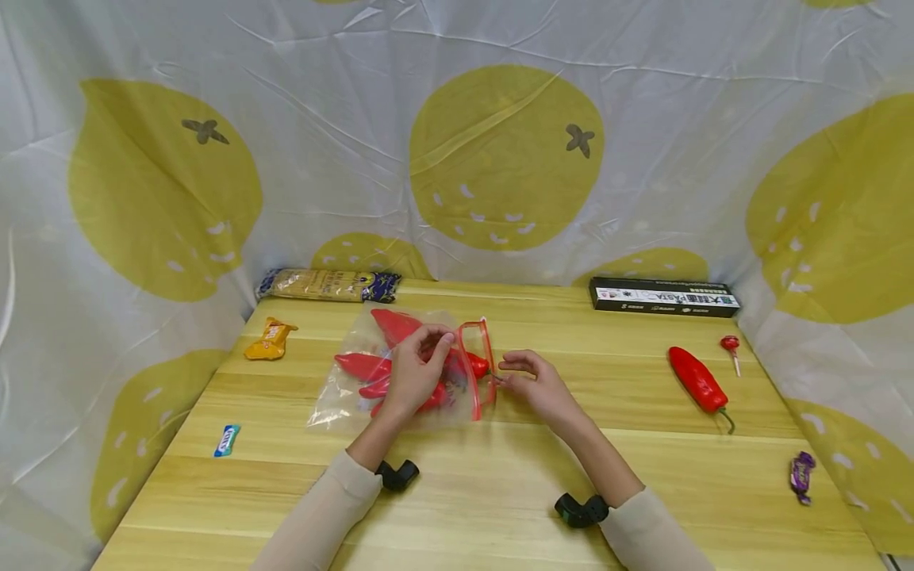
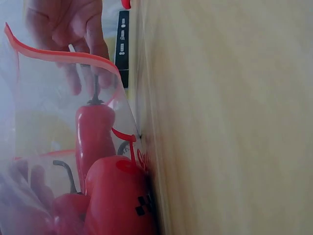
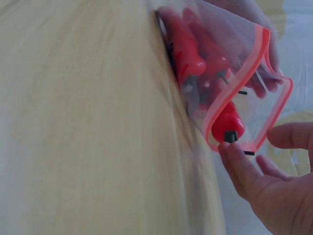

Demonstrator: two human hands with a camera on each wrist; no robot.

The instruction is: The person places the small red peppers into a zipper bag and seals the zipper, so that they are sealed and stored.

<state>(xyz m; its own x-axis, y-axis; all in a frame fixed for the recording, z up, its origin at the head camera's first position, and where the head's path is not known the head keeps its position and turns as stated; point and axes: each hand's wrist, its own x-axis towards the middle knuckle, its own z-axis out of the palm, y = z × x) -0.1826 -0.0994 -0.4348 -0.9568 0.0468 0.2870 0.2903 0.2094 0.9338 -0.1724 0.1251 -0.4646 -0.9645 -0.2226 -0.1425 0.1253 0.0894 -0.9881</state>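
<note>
Hard to count red peppers (image 1: 362,366) through cloudy film, inside the clear bag (image 1: 339,406) at the head view's centre, partly covered by the left hand (image 1: 416,371). Pinching the upper film there with curled fingers. Slightly spread in the right hand (image 1: 546,395), gripping nothing, with fingertips at a stem (image 3: 231,136) in the bag's mouth. Showing sleeves (image 1: 332,507) cut off along the bottom edge, and desk (image 1: 621,373) between right hand and loose pepper (image 1: 698,381) at right

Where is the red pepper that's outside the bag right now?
In the head view, the loose pepper lies on the right side of the table, between the right hand and the lollipop.
</note>
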